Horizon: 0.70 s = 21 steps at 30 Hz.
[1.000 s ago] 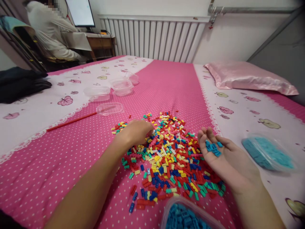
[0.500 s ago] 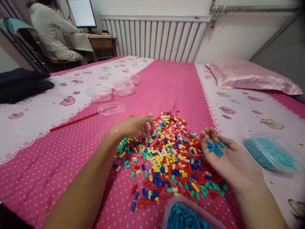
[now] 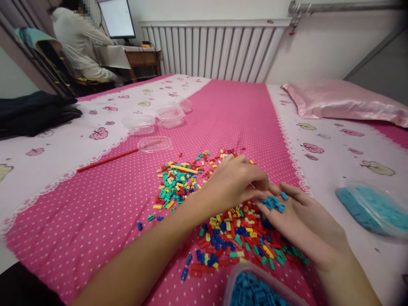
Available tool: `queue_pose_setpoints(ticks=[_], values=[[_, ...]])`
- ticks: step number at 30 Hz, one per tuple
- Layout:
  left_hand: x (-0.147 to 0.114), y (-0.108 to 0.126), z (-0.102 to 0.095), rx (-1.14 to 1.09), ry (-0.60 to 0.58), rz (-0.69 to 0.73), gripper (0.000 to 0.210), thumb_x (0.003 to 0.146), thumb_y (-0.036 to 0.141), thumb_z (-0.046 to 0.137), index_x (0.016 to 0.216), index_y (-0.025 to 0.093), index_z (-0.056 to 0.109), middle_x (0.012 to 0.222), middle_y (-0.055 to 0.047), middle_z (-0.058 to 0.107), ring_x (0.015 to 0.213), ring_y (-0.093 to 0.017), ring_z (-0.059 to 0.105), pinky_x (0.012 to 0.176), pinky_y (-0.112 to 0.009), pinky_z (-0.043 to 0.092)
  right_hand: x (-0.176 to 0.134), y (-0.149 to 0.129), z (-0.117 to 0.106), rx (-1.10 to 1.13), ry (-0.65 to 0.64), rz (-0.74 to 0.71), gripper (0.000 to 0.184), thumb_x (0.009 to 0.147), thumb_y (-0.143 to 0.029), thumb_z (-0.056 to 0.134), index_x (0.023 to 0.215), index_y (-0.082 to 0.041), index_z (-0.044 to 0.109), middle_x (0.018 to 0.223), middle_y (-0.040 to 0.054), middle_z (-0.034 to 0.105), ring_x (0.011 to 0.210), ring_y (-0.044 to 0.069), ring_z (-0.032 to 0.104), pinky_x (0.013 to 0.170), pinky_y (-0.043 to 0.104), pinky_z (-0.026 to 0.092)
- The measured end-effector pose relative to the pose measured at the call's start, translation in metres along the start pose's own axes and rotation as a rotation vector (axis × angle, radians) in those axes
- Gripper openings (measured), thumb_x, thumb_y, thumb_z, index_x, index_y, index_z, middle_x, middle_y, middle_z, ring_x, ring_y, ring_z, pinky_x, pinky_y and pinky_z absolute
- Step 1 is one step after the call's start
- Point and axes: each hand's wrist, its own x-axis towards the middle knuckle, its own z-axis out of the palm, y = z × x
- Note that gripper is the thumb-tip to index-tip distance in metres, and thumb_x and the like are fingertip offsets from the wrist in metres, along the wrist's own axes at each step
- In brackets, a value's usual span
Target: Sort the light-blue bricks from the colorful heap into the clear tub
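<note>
My right hand (image 3: 302, 216) is palm up with its fingers loosely cupped, and several small blue toy bricks (image 3: 273, 204) lie on it. Over the pile, my left hand (image 3: 237, 180) reaches across with bent fingers, its tips at the edge of my right palm. Whatever its fingers may pinch is hidden behind them. Below both hands spreads a heap of mixed toy bricks (image 3: 229, 229) in red, yellow, green, dark blue and cream. In front of me stands a clear tub (image 3: 230, 282) filled with blue bricks, cut off by the bottom edge.
A second tub with blue contents (image 3: 366, 208) sits at the right. Clear plastic boxes (image 3: 168, 114), a clear lid (image 3: 155, 144) and a red stick (image 3: 108, 160) lie farther back left. A pink pillow (image 3: 344, 100) rests at the back right; a person (image 3: 76, 46) sits at a desk.
My left hand has moved right, from above the pile's left part to the fingers of my right hand. The right hand still holds the blue bricks. The view has shifted slightly.
</note>
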Motion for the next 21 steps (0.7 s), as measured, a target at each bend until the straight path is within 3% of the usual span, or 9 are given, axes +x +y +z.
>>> queue_pose_setpoints(ticks=[5, 8, 11, 12, 14, 15, 17, 21], values=[[0.001, 0.004, 0.013, 0.128, 0.157, -0.043, 0.025, 0.095, 0.042, 0.058, 0.089, 0.02, 0.069, 0.092, -0.002, 0.069, 0.091, -0.017, 0.055, 0.08, -0.03, 0.036, 0.003, 0.007, -0.004, 0.074, -0.03, 0.02, 0.032, 0.101, -0.015, 0.027, 0.096, -0.016, 0.058, 0.079, 0.0054, 0.069, 0.084, 0.018, 0.072, 0.078, 0.042, 0.066], [0.001, 0.006, 0.008, 0.196, 0.156, -0.067, 0.033, 0.099, 0.047, 0.049, 0.093, 0.02, 0.068, 0.096, -0.003, 0.069, 0.094, -0.018, 0.057, 0.081, -0.031, 0.037, 0.004, 0.015, -0.003, 0.129, -0.006, 0.035, 0.031, 0.099, -0.01, 0.028, 0.092, -0.016, 0.057, 0.08, 0.0051, 0.067, 0.076, 0.015, 0.069, 0.08, 0.039, 0.065], [-0.007, -0.002, -0.02, 0.233, 0.02, -0.189, 0.028, 0.101, 0.036, 0.045, 0.1, 0.021, 0.069, 0.104, -0.003, 0.07, 0.096, -0.016, 0.061, 0.082, -0.028, 0.04, 0.001, 0.014, -0.005, 0.116, -0.004, 0.059, 0.027, 0.097, -0.009, 0.033, 0.093, -0.015, 0.059, 0.08, 0.0068, 0.065, 0.072, 0.014, 0.067, 0.06, 0.027, 0.062], [-0.011, -0.007, -0.032, 0.289, -0.048, -0.317, 0.025, 0.1, 0.032, 0.046, 0.101, 0.02, 0.069, 0.102, -0.003, 0.071, 0.091, -0.015, 0.062, 0.077, -0.027, 0.041, -0.001, 0.012, -0.007, 0.099, -0.038, 0.078, 0.027, 0.097, -0.009, 0.034, 0.09, -0.015, 0.059, 0.075, 0.0055, 0.062, 0.066, 0.014, 0.065, 0.05, 0.023, 0.057], [-0.022, -0.021, -0.056, 0.51, -0.29, -0.633, 0.02, 0.094, 0.023, 0.052, 0.095, 0.02, 0.072, 0.097, -0.004, 0.073, 0.086, -0.017, 0.065, 0.071, -0.027, 0.041, -0.004, 0.006, -0.011, 0.061, -0.143, 0.103, 0.028, 0.097, -0.007, 0.035, 0.079, -0.017, 0.055, 0.064, 0.0007, 0.053, 0.051, 0.011, 0.057, 0.036, 0.019, 0.044], [-0.027, -0.028, -0.064, 0.543, -0.354, -0.71, 0.017, 0.088, 0.018, 0.057, 0.091, 0.019, 0.074, 0.092, -0.006, 0.074, 0.083, -0.019, 0.066, 0.069, -0.027, 0.041, -0.006, 0.003, -0.014, 0.048, -0.195, 0.105, 0.029, 0.096, -0.006, 0.036, 0.075, -0.018, 0.052, 0.059, -0.0018, 0.049, 0.045, 0.01, 0.052, 0.035, 0.019, 0.041], [-0.034, -0.039, -0.07, 0.568, -0.452, -0.783, 0.013, 0.078, 0.014, 0.066, 0.086, 0.018, 0.076, 0.086, -0.007, 0.075, 0.081, -0.023, 0.069, 0.066, -0.028, 0.043, -0.009, -0.001, -0.017, 0.034, -0.254, 0.11, 0.029, 0.095, -0.003, 0.042, 0.072, -0.018, 0.05, 0.055, -0.0045, 0.046, 0.041, 0.009, 0.049, 0.035, 0.018, 0.039], [-0.033, -0.045, -0.06, 0.582, -0.543, -0.806, 0.012, 0.072, 0.015, 0.072, 0.082, 0.017, 0.077, 0.085, -0.01, 0.076, 0.084, -0.027, 0.071, 0.069, -0.029, 0.048, -0.01, 0.001, -0.017, 0.011, -0.262, 0.115, 0.019, 0.092, -0.004, 0.057, 0.078, -0.016, 0.055, 0.053, -0.0066, 0.046, 0.04, 0.008, 0.05, 0.034, 0.016, 0.034]])
